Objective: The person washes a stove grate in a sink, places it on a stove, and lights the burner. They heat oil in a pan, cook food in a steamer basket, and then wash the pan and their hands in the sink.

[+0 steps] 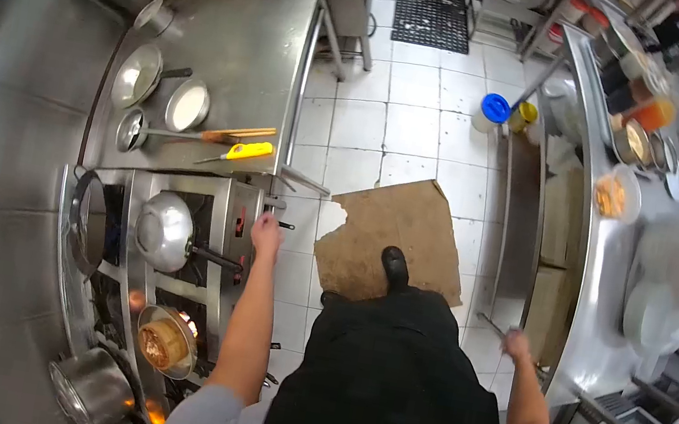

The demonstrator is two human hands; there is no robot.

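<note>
My left hand (266,237) is at the front edge of the stove (245,196), its fingers closed at a black stove knob (287,225). Behind it, a domed metal bowl (164,229) sits over a burner, with a black-handled pan (215,258) beneath. Lower down, a pan with browned food (163,342) stands over a lit flame. On the right, my right hand (518,343) is closed around a thin metal utensil (491,325) pointing left; its kind is not clear. This hand hangs near the right-hand counter, above the floor.
The steel table (243,34) holds a bowl of white liquid (188,105), a yellow lighter (249,151), chopsticks and pans. A large pot (92,391) stands at the lower left. Cardboard (392,221) lies underfoot. The right counter (594,300) carries a food tub (617,196) and plastic-wrapped containers (670,285).
</note>
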